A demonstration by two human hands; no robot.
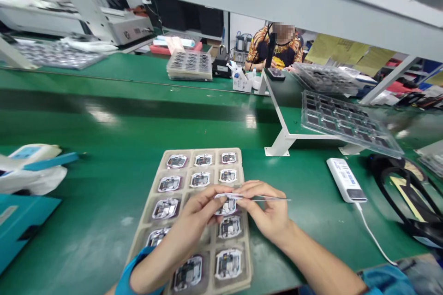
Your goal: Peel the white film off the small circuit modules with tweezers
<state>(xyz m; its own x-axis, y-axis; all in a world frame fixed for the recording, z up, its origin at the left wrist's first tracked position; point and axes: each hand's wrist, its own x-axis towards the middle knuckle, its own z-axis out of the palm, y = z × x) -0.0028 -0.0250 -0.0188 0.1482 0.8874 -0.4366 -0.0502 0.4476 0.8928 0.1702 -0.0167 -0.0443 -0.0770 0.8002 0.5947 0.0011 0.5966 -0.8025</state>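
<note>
module (pixel 229 205) over tray (pixel 211 262), left side pinched by left hand (pixel 202 207) — right hand (pixel 268 214) gripping thin tool (pixel 282 199)

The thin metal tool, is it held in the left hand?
No, the right hand holds the thin metal tool, while the left hand holds a white-rimmed part.

The workbench (pixel 104 138) is green, the compartment tray (pixel 191 168) cream, its circuit modules (pixel 228 263) white-rimmed with dark and silvery parts. Tweezers (pixel 272 199): grey. Sleeves (pixel 391 281): blue. The co-worker's shirt (pixel 257 48): black, patterned in orange and yellow.
</note>
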